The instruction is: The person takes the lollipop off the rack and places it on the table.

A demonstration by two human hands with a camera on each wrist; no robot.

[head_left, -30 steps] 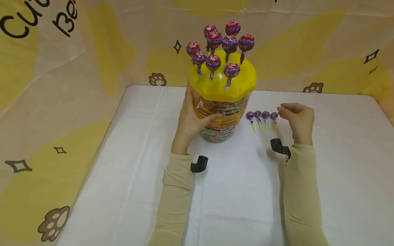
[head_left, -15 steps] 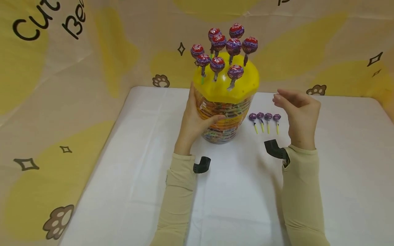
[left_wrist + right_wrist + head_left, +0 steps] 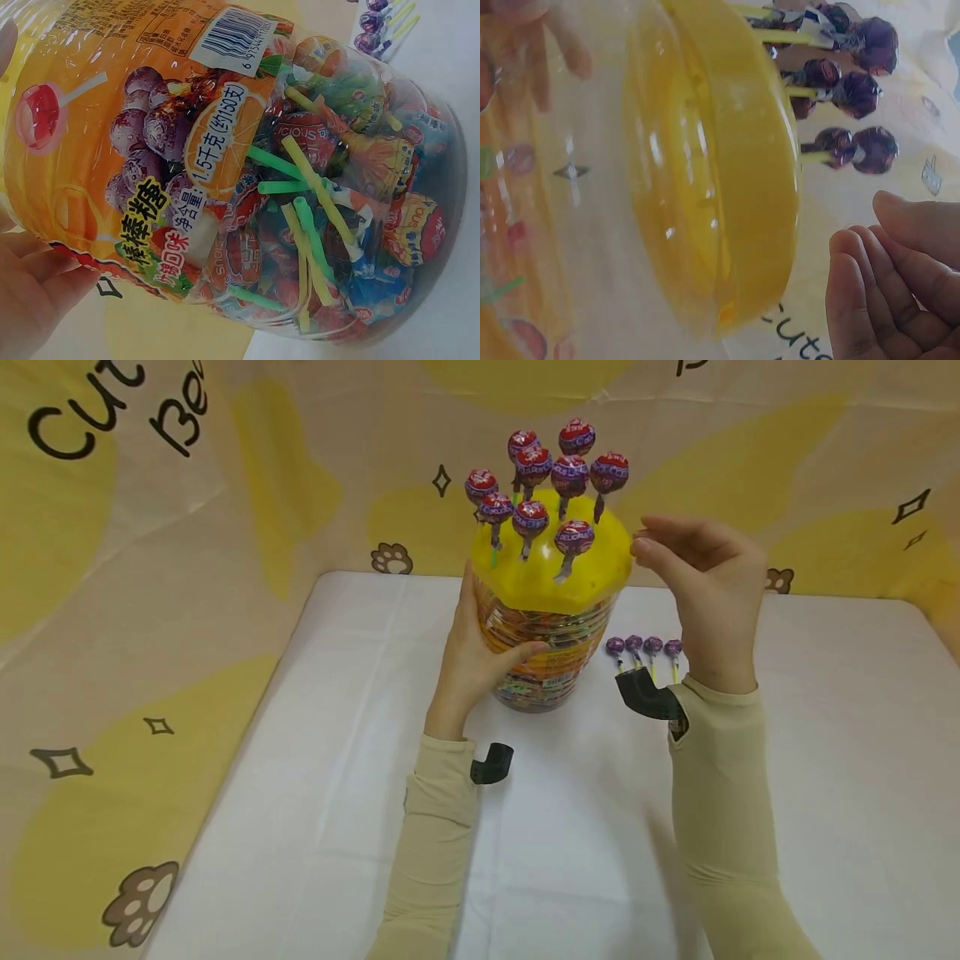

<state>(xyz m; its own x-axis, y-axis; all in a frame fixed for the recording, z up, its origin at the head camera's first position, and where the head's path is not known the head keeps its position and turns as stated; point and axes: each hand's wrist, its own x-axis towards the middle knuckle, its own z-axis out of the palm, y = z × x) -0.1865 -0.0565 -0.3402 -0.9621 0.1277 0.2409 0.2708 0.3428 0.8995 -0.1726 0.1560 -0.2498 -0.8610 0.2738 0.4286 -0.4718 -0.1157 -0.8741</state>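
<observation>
My left hand (image 3: 468,664) grips the side of a clear candy jar (image 3: 566,631), its thumb across the front. Several red and purple lollipops (image 3: 574,537) stand upright, heads up, in the jar's yellow lid (image 3: 600,578). In the left wrist view, the printed label (image 3: 161,97) and wrapped candies (image 3: 300,240) inside the jar show. My right hand (image 3: 712,589) is raised just right of the lid, fingers bent loosely and thumb apart from them. From the right wrist, this hand (image 3: 900,277) appears beside the lid (image 3: 761,172) with nothing between thumb and fingers.
A short row of purple lollipops (image 3: 652,645) with yellow sticks lies on the white table (image 3: 570,843), right of the jar and partly behind the right wrist's black camera mount (image 3: 647,695). A yellow patterned cloth (image 3: 720,452) hangs behind the table.
My right hand has risen from beside the row of lollipops on the table and moved left to the lid. The left hand keeps its hold on the jar. The head view has shifted slightly.
</observation>
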